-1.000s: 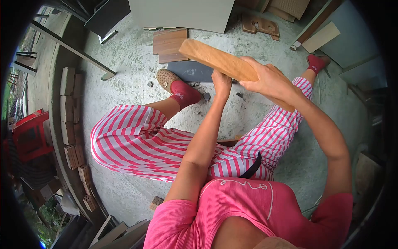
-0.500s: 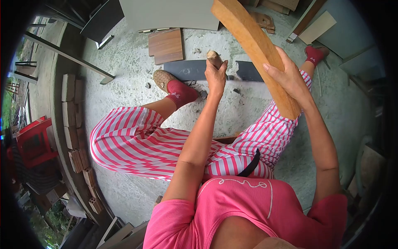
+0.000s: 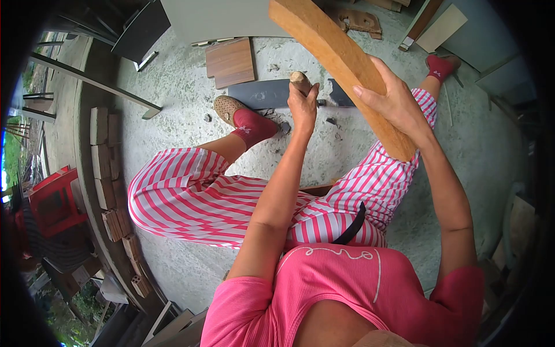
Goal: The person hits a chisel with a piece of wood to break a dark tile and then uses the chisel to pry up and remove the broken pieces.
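Observation:
A long, slightly curved orange-brown wooden piece (image 3: 341, 58) is held slanting at the upper right, its lower end near the striped trouser leg. My right hand (image 3: 393, 103) grips it with the thumb on its near face and the fingers behind. My left hand (image 3: 302, 107) is wrapped round a short wooden handle (image 3: 299, 81) whose pale cut end points upward; the rest of that tool is hidden. Beyond my left hand, a dark flat strip (image 3: 260, 94) lies on the floor, with a second dark piece (image 3: 339, 94) to its right.
A brown wood-grain board (image 3: 230, 62) and a large grey panel (image 3: 225, 20) are ahead. Small dark fragments (image 3: 285, 128) lie between my feet. Hollow bricks (image 3: 100, 161) line the left ledge, beside a red chair (image 3: 56, 202). A pale board (image 3: 442, 36) leans at upper right.
The wooden piece and my right hand have shifted slightly left, and its upper end has swung further left. My left hand keeps its hold on the handle, almost unmoved.

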The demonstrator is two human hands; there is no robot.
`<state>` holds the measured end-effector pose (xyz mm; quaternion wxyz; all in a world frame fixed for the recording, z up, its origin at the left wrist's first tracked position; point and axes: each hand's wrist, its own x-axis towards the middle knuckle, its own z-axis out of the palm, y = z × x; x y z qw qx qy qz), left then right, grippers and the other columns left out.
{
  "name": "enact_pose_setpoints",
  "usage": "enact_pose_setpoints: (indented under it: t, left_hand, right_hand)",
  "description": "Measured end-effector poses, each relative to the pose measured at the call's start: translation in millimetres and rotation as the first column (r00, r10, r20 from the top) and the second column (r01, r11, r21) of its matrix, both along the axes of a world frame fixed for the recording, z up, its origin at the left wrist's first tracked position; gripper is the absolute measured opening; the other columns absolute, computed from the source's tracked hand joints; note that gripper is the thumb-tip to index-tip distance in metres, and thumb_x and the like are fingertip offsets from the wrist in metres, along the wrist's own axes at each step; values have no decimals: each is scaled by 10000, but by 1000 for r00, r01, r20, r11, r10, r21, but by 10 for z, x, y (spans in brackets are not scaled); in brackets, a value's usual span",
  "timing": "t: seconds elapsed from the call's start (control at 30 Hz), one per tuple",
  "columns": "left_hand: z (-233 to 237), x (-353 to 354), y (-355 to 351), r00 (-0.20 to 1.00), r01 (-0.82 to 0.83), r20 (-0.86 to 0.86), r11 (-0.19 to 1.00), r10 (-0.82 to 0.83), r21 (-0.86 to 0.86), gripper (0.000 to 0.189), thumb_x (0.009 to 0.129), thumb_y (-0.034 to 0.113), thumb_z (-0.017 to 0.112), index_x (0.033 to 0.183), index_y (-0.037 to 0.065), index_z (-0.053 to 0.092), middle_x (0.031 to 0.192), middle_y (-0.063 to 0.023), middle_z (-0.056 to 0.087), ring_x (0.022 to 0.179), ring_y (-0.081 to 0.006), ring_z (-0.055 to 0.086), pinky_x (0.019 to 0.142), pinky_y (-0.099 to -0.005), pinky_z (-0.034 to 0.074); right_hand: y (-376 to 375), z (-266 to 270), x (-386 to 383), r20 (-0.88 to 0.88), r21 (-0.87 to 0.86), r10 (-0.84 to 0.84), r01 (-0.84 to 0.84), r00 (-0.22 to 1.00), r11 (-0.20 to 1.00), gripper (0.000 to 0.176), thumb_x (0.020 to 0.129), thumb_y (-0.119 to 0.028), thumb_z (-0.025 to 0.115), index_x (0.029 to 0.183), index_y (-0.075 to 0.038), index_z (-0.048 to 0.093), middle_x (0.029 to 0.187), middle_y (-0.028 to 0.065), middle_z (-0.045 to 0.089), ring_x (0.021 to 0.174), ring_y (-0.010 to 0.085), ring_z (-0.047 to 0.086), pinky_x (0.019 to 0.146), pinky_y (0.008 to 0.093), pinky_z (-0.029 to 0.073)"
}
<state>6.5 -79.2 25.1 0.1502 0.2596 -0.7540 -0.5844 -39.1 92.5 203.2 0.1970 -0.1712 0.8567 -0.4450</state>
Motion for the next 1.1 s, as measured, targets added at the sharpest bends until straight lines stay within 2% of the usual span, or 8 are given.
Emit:
enact_pose_setpoints:
  t: [0.2, 0.3, 0.4, 0.47, 0.7, 0.87, 0.97, 1.1]
  left_hand:
    - [61, 32, 57, 1000, -4, 6, 999, 5, -41, 383, 786, 140, 696, 1063, -16, 483, 908, -201, 631, 831, -306, 612, 781, -369, 469]
    - [5, 34, 75, 1000, 1, -3, 999, -1, -36, 365, 789, 128, 694, 1051, -16, 484, 896, -185, 630, 814, -285, 609, 759, -355, 472]
    - [62, 46, 88, 1000, 11, 18, 999, -11, -34, 351, 795, 107, 685, 1055, -18, 486, 889, -174, 630, 791, -260, 603, 739, -341, 473]
    - [32, 70, 115, 998, 8, -58, 1000, -6, 22, 343, 798, 96, 676, 1060, -19, 488, 896, -175, 633, 801, -256, 611, 741, -344, 474]
    - [-54, 47, 71, 998, -6, -67, 997, 1, -77, 316, 801, 64, 650, 1063, -27, 499, 904, -179, 645, 841, -254, 635, 757, -356, 479]
    - [-42, 33, 1, 997, -63, -50, 998, 64, 30, 338, 793, 126, 685, 1037, -16, 499, 871, -147, 631, 782, -214, 594, 735, -333, 472]
    - [-266, -1, -165, 990, -134, -41, 991, 134, 2, 311, 790, 145, 708, 938, -11, 485, 790, -100, 610, 687, -161, 575, 661, -293, 469]
    - [-663, 33, -491, 983, -166, -32, 958, 178, 232, 349, 801, 150, 718, 959, 13, 438, 802, -91, 598, 663, -152, 589, 567, -271, 468]
  right_hand:
    - [-230, 912, -117, -185, -288, 54, -107, 981, 952, 636, 820, -292, 634, 1329, -1, 386, 1178, 137, 557, 1053, 181, 548, 898, 318, 441]
    - [-303, 1193, -106, -255, -383, 124, -218, 959, 898, 800, 762, -437, 649, 1303, 61, 335, 1074, 196, 534, 960, 219, 570, 813, 327, 494]
    - [-389, 674, -161, -315, -165, 125, -184, 941, 969, 678, 806, -317, 645, 1352, -33, 361, 1152, 152, 578, 1023, 194, 576, 870, 326, 460]
    - [-357, 85, -85, -73, 214, 275, -255, 959, 943, 692, 769, -330, 648, 1352, -89, 363, 983, 257, 627, 880, 363, 635, 803, 401, 487]
    - [-420, 72, -62, 156, 306, 297, -332, 942, 892, 674, 739, -348, 642, 1328, -111, 418, 902, 207, 657, 822, 349, 648, 739, 411, 496]
    - [-498, 510, -250, -192, 22, 156, -154, 969, 988, 697, 775, -387, 638, 1346, -66, 398, 1024, 171, 629, 912, 236, 630, 800, 340, 489]
    - [-545, 732, -319, -73, -280, 135, -151, 988, 948, 752, 790, -393, 632, 1317, 47, 327, 1126, 191, 532, 1013, 234, 555, 875, 332, 466]
    - [-478, 252, -254, -280, -271, 32, -111, 959, 956, 769, 764, -504, 641, 1298, 7, 428, 1043, 205, 622, 942, 257, 630, 804, 349, 492]
